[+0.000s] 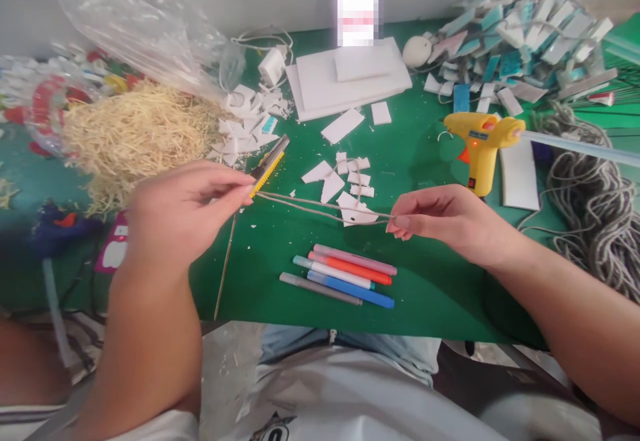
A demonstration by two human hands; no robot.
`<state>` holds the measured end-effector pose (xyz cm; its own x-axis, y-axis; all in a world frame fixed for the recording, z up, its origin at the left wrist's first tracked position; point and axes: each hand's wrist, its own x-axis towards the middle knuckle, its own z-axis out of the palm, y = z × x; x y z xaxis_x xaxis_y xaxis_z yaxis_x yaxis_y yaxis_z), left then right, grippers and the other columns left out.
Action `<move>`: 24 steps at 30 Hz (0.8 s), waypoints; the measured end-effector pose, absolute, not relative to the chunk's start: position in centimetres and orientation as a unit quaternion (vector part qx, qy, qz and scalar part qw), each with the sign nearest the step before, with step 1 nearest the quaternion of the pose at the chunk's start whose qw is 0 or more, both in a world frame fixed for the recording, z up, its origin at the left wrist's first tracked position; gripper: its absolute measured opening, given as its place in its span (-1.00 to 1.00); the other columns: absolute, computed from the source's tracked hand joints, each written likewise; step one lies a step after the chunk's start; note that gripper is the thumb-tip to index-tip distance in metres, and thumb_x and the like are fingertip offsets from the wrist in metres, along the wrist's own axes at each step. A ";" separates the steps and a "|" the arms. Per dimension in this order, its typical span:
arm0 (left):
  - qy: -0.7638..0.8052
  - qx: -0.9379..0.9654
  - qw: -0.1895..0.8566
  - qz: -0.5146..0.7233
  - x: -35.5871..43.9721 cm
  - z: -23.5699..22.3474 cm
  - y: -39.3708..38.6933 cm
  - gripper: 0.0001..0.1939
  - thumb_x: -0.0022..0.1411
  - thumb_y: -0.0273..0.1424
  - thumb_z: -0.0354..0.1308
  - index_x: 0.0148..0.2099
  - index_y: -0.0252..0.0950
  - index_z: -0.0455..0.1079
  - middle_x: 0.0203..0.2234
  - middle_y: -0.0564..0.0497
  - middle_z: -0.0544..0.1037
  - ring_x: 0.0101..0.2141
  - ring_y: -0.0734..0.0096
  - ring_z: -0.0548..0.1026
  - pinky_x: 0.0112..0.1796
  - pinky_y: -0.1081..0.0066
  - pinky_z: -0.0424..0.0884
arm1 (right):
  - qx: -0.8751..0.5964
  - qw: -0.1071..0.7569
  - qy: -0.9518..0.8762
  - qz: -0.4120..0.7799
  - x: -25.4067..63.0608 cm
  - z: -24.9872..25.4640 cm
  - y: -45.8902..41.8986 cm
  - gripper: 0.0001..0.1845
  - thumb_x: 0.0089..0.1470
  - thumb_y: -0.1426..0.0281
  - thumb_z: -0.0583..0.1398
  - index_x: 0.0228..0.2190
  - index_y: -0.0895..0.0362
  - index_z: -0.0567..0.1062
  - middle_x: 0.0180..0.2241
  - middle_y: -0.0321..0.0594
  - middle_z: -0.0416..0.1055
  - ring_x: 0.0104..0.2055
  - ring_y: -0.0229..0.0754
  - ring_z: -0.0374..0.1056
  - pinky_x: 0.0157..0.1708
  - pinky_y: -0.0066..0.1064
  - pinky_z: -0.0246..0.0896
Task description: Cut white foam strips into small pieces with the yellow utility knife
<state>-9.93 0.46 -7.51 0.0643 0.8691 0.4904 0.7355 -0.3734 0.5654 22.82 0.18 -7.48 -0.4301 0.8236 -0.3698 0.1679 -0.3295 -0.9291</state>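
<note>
My left hand (187,211) and my right hand (443,217) are both pinched on the ends of a doubled length of beige string (320,209), stretched between them above the green table (430,281). Under the string lie white foam scraps (350,194). A yellow-and-black utility knife (270,161) lies just beyond my left fingertips. A thin wooden stick (225,267) runs down from below my left hand.
Several coloured markers (345,274) lie near the front edge. A yellow glue gun (480,147) stands at the right beside grey yarn (585,187). Straw (135,134) under a clear bag (140,27) fills the left. White foam boards (350,77) and cut pieces (520,34) lie behind.
</note>
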 end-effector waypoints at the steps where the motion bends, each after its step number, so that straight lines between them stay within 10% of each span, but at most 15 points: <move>1: 0.538 0.749 0.086 0.377 -10.0 -7.7 0.2 -0.88 0.10 -0.52 0.38 -0.34 -0.16 0.64 -0.46 0.15 0.65 -0.50 0.50 0.56 -0.48 0.53 0.49 | -0.480 0.228 -0.529 0.661 23.0 -7.3 0.3 -0.71 -0.17 0.14 0.48 -0.57 0.09 0.63 -0.53 -0.23 0.55 -0.47 -0.24 0.40 -0.44 -0.40 0.35; 8: 0.511 0.827 0.131 0.197 -9.0 -9.0 -0.5 -0.82 0.35 -0.34 0.15 -0.11 -0.22 0.58 -0.25 0.01 0.62 -0.46 0.51 0.50 -0.39 0.46 0.47 | -0.513 0.121 -0.578 0.623 23.8 -6.7 0.5 -0.70 -0.17 0.11 0.45 -0.58 0.08 0.62 -0.58 -0.26 0.46 -0.53 -0.28 0.21 -0.56 -0.40 0.06; 17: 0.531 0.822 0.108 0.173 -8.8 -9.5 -1.4 -0.81 0.38 -0.30 0.13 -0.17 -0.24 0.53 -0.29 0.03 0.59 -0.45 0.48 0.51 -0.38 0.44 0.47 | -0.392 0.083 -0.631 0.664 24.0 -6.5 0.4 -0.70 0.03 0.12 0.37 -0.51 0.09 0.62 -0.53 -0.30 0.48 -0.48 -0.31 0.28 -0.48 -0.45 0.19; 24: 0.420 0.871 0.142 0.213 -6.6 -10.2 -2.0 -0.74 0.39 -0.34 0.16 0.07 -0.28 0.48 -0.04 -0.10 0.60 -0.04 0.26 0.58 0.00 0.32 0.55 | -0.305 0.211 -0.647 0.667 23.5 -6.7 -0.3 -0.81 0.17 0.29 0.32 -0.42 0.12 0.65 -0.41 -0.20 0.56 -0.38 -0.26 0.42 -0.37 -0.40 0.34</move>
